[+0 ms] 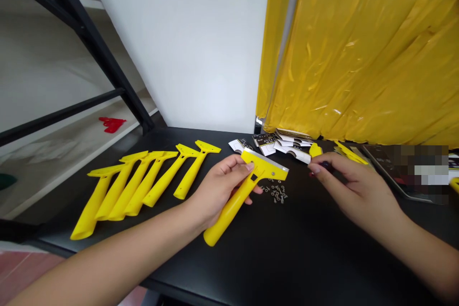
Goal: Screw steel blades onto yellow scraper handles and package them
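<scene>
My left hand (229, 181) is wrapped round a yellow scraper (231, 210), thumb on its head. A metal blade (267, 161) runs along the scraper's upper edge, and one screw shows near its right end. To the right, my right hand (347, 179) pinches a small dark object (326, 166) with a reddish part, mostly hidden by the fingers; its kind cannot be made out. Small screws and nuts (278, 192) lie loose on the black table just beyond the scraper. Several more yellow scraper handles (154, 186) lie in a slanted row at the left.
Behind the hands lie black-and-white blade packets (296, 146). More yellow pieces (351, 153) and a dark flat tray-like thing (390, 172) lie at right. Yellow plastic wrapping (366, 52) and a white panel (193, 48) stand at the back. A black metal frame (93, 43) rises at left.
</scene>
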A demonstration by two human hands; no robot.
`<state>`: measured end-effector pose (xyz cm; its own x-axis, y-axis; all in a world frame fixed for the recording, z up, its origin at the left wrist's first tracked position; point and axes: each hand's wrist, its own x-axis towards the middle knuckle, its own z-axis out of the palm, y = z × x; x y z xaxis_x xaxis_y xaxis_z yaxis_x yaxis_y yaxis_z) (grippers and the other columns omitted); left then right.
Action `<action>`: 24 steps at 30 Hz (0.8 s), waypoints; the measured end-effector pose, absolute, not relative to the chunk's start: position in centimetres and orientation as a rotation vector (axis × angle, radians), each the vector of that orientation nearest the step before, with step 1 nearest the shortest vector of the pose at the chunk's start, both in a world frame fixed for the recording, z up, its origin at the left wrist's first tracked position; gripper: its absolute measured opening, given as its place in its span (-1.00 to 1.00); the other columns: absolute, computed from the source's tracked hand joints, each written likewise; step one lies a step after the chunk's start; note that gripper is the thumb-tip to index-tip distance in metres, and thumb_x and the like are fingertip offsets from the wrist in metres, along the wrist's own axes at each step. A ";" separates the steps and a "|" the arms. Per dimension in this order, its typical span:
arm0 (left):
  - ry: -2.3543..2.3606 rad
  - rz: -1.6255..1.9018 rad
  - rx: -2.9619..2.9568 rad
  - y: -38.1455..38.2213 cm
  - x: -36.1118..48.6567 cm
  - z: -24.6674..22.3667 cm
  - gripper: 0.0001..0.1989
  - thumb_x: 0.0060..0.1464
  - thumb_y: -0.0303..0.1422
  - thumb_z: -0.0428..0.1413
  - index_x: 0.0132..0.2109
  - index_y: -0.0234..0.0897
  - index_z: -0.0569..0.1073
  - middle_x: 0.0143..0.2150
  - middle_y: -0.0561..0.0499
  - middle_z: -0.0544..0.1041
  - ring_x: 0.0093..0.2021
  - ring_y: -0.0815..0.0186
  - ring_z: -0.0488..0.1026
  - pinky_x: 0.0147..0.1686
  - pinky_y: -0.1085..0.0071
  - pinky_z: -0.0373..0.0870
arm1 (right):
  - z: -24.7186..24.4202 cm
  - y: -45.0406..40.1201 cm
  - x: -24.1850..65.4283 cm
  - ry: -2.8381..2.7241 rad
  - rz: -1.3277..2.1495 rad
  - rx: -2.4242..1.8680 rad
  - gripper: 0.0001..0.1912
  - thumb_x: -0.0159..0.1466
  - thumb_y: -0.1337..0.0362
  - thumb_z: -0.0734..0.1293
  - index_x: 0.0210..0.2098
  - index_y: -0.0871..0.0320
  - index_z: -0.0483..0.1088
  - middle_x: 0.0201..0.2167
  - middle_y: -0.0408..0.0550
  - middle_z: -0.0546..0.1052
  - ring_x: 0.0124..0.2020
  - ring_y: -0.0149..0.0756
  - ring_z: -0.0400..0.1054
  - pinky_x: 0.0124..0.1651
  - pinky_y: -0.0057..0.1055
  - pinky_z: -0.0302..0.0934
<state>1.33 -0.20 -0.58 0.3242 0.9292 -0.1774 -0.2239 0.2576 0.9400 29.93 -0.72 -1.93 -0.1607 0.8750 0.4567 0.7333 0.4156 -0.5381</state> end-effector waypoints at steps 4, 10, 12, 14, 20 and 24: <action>0.902 0.941 1.002 -0.2 1.3 -0.7 -0.77 0.32 -0.22 0.26 -0.16 -0.25 0.41 -0.25 0.01 0.57 -0.30 0.28 0.65 -0.46 0.50 0.54 | -1.9 -1.2 29.9 -1.923 0.243 -1.357 -0.78 0.51 0.02 0.31 -0.12 -0.04 0.52 -0.25 -0.13 0.62 -0.26 -0.20 0.52 -0.19 -0.28 0.33; 0.871 0.934 1.004 -0.2 1.3 -0.9 -0.77 0.32 -0.22 0.26 -0.15 -0.25 0.42 -0.21 -0.03 0.61 -0.31 0.28 0.65 -0.48 0.51 0.54 | -2.0 -1.6 29.3 -1.947 0.229 -1.264 -0.82 0.51 0.08 0.32 -0.11 -0.03 0.52 -0.25 -0.13 0.63 -0.29 -0.23 0.53 -0.22 -0.33 0.35; 0.866 0.933 1.000 -0.2 1.3 -0.9 -0.77 0.32 -0.23 0.27 -0.15 -0.25 0.42 -0.20 -0.03 0.62 -0.32 0.29 0.65 -0.48 0.51 0.54 | -2.2 -1.5 29.1 -1.937 0.249 -1.247 -0.83 0.51 0.08 0.33 -0.11 -0.04 0.53 -0.25 -0.15 0.63 -0.28 -0.25 0.53 -0.21 -0.35 0.36; 0.866 0.930 0.999 -0.2 1.3 -1.0 -0.77 0.32 -0.23 0.27 -0.14 -0.25 0.42 -0.20 -0.03 0.63 -0.32 0.29 0.65 -0.48 0.51 0.54 | -2.4 -1.4 28.9 -1.930 0.270 -1.246 -0.84 0.51 0.09 0.33 -0.11 -0.04 0.53 -0.24 -0.16 0.63 -0.27 -0.26 0.53 -0.20 -0.37 0.36; 0.875 0.923 1.005 -0.2 1.3 -1.0 -0.78 0.32 -0.23 0.27 -0.14 -0.25 0.43 -0.19 -0.05 0.63 -0.32 0.29 0.64 -0.48 0.51 0.54 | -2.8 -1.3 28.9 -1.943 0.311 -1.261 -0.85 0.51 0.09 0.33 -0.11 -0.05 0.53 -0.25 -0.18 0.62 -0.27 -0.28 0.51 -0.19 -0.38 0.34; 0.878 0.919 1.015 -0.2 1.3 -1.0 -0.78 0.33 -0.22 0.26 -0.13 -0.26 0.43 -0.20 -0.04 0.62 -0.31 0.28 0.64 -0.48 0.51 0.53 | -2.6 -1.2 29.0 -1.935 0.268 -1.259 -0.84 0.51 0.10 0.33 -0.13 -0.04 0.53 -0.25 -0.18 0.63 -0.27 -0.28 0.53 -0.19 -0.38 0.35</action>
